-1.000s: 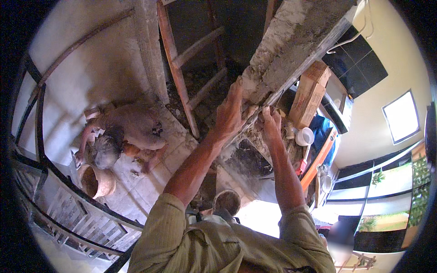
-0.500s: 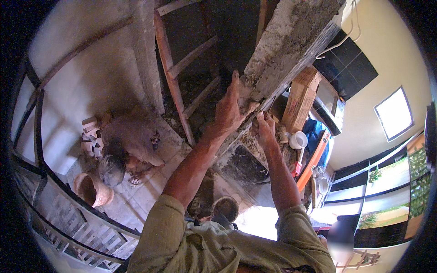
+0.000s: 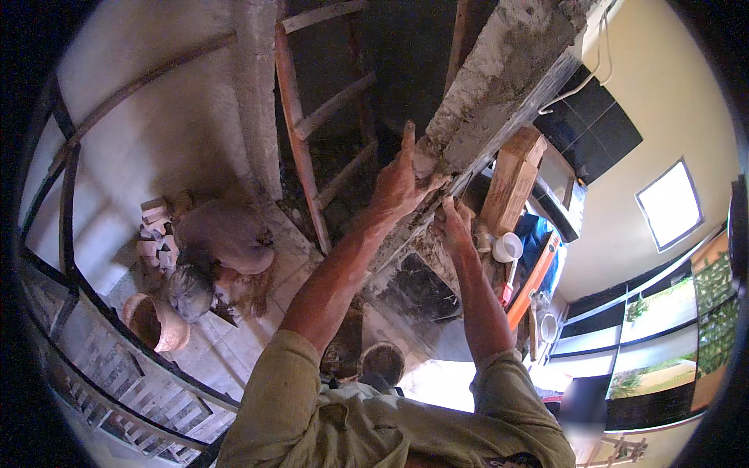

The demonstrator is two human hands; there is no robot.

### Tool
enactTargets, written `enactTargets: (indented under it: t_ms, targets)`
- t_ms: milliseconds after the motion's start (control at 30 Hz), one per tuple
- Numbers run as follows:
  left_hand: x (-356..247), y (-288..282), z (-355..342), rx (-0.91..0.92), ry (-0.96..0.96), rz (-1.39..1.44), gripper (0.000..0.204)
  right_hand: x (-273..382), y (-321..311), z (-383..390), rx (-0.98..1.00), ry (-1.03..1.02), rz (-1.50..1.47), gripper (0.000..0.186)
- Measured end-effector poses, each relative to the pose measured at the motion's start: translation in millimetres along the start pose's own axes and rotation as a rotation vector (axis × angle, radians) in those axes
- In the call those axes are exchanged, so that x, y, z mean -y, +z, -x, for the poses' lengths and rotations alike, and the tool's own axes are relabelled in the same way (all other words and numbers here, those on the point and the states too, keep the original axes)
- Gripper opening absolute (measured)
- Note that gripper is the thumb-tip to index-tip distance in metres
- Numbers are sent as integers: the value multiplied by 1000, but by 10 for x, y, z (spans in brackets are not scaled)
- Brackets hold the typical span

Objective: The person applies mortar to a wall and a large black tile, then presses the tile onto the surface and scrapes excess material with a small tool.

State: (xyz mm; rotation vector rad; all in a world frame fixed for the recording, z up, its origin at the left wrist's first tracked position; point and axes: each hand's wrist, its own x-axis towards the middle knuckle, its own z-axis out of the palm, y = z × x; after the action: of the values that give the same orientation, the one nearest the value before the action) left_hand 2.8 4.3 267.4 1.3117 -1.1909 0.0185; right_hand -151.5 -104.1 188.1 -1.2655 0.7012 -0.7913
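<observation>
My left hand (image 3: 400, 186) lies against the near end of a rough, mortar-covered wall (image 3: 499, 90). One finger stretches along its left side and the thumb reaches across to its right edge, with grey masonry between them. Just right of and below it, my right hand (image 3: 455, 221) is closed with bent fingers beside the wall's right face. Whatever those fingers may hold is hidden. Both forearms reach up from the lower edge.
A wooden ladder (image 3: 300, 136) leans left of the wall. At the left, another person (image 3: 226, 238) crouches beside broken bricks (image 3: 156, 234) and a clay-coloured pot (image 3: 156, 324). To the right are a cardboard box (image 3: 511, 179), a white tub (image 3: 507, 247) and an orange level (image 3: 534, 281).
Both my hands stay at the wall's end, with only slight shifts. The view has moved a little. The crouching person's arm and body have changed position.
</observation>
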Motion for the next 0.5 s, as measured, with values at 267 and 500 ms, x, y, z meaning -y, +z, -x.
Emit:
enactTargets:
  t_ms: [267, 500]
  targets:
    - [-99, 61, 9, -25, 85, -72, 102, -139, -174, -61, 21, -71, 52, 43]
    - [-121, 101, 34, -42, 143, -119, 95, -180, -217, -63, 49, 63, 15, 58]
